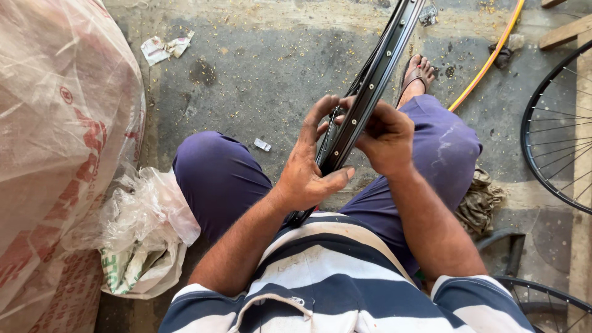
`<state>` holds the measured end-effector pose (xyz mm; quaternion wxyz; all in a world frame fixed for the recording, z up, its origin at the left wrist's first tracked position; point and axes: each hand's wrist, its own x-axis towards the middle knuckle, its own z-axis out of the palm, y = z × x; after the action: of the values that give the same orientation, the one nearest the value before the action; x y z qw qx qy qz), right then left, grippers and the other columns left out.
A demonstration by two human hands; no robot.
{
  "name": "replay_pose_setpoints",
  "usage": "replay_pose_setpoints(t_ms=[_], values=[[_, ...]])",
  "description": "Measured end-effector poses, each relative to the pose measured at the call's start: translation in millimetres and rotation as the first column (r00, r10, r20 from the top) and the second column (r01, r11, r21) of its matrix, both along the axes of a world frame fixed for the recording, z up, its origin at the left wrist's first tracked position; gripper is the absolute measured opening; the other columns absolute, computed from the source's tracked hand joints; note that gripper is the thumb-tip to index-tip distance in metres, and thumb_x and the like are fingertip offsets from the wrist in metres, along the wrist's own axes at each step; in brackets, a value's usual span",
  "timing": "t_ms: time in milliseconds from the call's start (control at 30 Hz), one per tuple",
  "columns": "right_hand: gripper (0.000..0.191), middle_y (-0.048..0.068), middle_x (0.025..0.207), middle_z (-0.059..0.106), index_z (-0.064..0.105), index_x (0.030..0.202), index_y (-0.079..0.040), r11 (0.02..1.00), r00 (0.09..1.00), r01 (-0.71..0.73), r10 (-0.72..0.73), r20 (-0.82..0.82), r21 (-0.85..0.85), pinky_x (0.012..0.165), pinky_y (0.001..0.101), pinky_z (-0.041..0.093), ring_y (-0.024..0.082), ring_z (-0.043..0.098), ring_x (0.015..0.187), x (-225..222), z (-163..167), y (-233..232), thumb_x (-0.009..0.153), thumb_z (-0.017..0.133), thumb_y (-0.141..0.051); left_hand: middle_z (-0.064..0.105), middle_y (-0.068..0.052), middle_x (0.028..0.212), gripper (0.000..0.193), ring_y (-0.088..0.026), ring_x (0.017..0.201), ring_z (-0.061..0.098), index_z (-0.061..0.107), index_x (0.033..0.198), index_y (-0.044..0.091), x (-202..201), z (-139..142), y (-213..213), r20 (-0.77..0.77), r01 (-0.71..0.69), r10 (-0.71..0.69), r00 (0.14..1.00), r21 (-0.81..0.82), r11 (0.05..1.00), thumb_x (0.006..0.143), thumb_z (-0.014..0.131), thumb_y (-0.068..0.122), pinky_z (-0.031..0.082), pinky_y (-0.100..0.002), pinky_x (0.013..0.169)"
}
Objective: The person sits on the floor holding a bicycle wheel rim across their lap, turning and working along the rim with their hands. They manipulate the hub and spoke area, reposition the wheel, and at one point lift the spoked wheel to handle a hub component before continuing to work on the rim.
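Observation:
A black bicycle rim with a row of spoke holes stands on edge between my knees, running from my lap up to the top of the view. My left hand cups the rim from the left, thumb underneath and fingers spread along its inner side. My right hand wraps over the rim from the right at the same spot, fingers curled around it. I sit in purple trousers and a striped shirt, one sandalled foot stretched out on the concrete floor.
A large plastic-wrapped sack fills the left side, with crumpled plastic bags beside my left knee. Spoked wheels lie at right and lower right. A yellow hose, a rag and paper scraps lie on the floor.

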<state>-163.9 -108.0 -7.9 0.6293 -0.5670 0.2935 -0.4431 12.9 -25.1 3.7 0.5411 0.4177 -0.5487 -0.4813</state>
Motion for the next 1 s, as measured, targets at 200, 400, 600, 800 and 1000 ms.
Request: replay_pose_setpoints(t_ms=[200, 400, 600, 800, 1000], values=[[0.033, 0.013, 0.098, 0.07, 0.063, 0.085, -0.001, 0.561, 0.668, 0.32, -0.705, -0.237, -0.764, 0.077, 0.0287, 0.055, 0.017, 0.068, 0.09, 17.7, -5.3, 14.1, 0.084, 0.096, 0.0, 0.035, -0.018, 0.168, 0.104, -0.032, 0.161, 0.034, 0.02, 0.166, 0.005, -5.1, 2.0, -1.5, 0.039, -0.046, 0.045, 0.998, 0.003, 0.999, 0.082, 0.078, 0.023, 0.03, -0.049, 0.132], [0.021, 0.02, 0.121, 0.073, 0.072, 0.115, 0.004, 0.984, 0.985, 0.046, -0.073, -0.154, -0.174, 0.082, 0.0306, 0.059, 0.02, 0.072, 0.096, -40.1, -25.9, -10.3, 0.096, 0.081, 0.002, 0.024, -0.022, 0.17, 0.104, -0.037, 0.16, 0.028, 0.015, 0.169, 0.006, 2.3, 0.3, 0.7, 0.309, -0.057, 0.1, 0.946, -0.147, 0.988, 0.093, 0.079, 0.034, 0.027, -0.048, 0.133], [0.046, 0.016, 0.132, 0.067, 0.06, 0.137, 0.006, 0.857, 0.871, -0.488, 0.489, 0.038, 0.162, 0.107, 0.037, 0.055, 0.023, 0.066, 0.121, -21.9, 15.0, -38.7, 0.096, 0.076, -0.002, 0.009, -0.026, 0.172, 0.109, -0.045, 0.164, 0.01, 0.009, 0.169, 0.005, -3.1, -3.3, -0.6, 0.339, -0.012, 0.077, 0.938, -0.19, 0.982, 0.096, 0.077, 0.048, 0.017, -0.054, 0.139], [0.028, 0.011, 0.112, 0.076, 0.063, 0.116, -0.005, 0.793, 0.888, 0.252, -0.417, -0.193, -0.555, 0.086, 0.0348, 0.062, 0.018, 0.076, 0.096, 13.6, 8.1, 2.8, 0.095, 0.082, -0.007, 0.009, -0.028, 0.173, 0.11, -0.047, 0.164, 0.01, 0.013, 0.166, 0.004, -1.4, -2.8, -3.1, 0.391, -0.026, 0.097, 0.915, -0.183, 0.983, 0.089, 0.079, 0.047, 0.016, -0.056, 0.134], [0.041, 0.01, 0.099, 0.072, 0.068, 0.13, -0.003, 0.72, 0.781, 0.039, -0.455, -0.428, -0.693, 0.078, 0.0328, 0.057, 0.019, 0.07, 0.087, 14.5, -18.5, -6.1, 0.092, 0.08, -0.01, 0.004, -0.026, 0.178, 0.107, -0.046, 0.168, 0.001, 0.005, 0.169, 0.003, -2.2, -7.9, -0.2, 0.393, -0.039, 0.126, 0.911, -0.223, 0.974, 0.095, 0.074, 0.037, 0.009, -0.055, 0.138]])
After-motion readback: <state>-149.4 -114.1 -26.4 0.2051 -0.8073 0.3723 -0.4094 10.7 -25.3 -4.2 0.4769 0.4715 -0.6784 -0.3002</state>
